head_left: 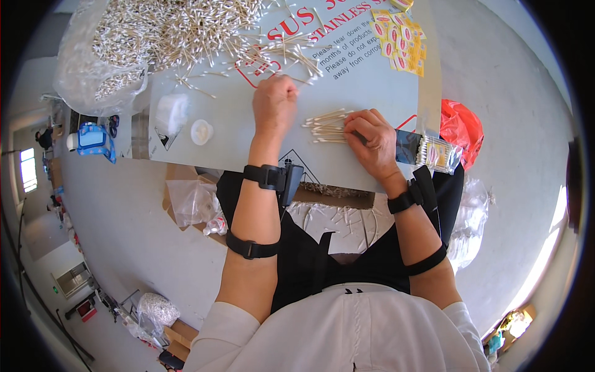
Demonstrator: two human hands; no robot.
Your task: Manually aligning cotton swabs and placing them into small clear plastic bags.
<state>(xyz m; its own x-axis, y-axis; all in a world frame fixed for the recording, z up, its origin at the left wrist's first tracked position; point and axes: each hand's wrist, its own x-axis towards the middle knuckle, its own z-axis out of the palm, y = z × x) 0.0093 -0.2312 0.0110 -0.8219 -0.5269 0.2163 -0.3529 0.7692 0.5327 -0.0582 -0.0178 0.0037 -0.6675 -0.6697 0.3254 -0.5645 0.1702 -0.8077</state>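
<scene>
My left hand point(274, 102) is closed over the grey sheet-covered table point(229, 133), fingers curled just below the edge of a loose heap of cotton swabs point(180, 31). Whatever it may pinch is hidden. To its right, my right hand point(373, 142) has its fingers bent round the right ends of a small bunch of cotton swabs point(326, 127). Those swabs lie roughly side by side, tips pointing left. Beside that wrist, a clear packet of cotton swabs point(440, 154) with a dark strip rests at the table's near right edge.
The swab heap spills from a clear plastic bag point(77, 77) at the far left. Yellow printed labels point(401, 40) lie at the far right. A small white round tub point(201, 131) stands left. A red plastic bag point(462, 133) is beyond the right edge; an open cardboard box point(338, 196) sits below the table.
</scene>
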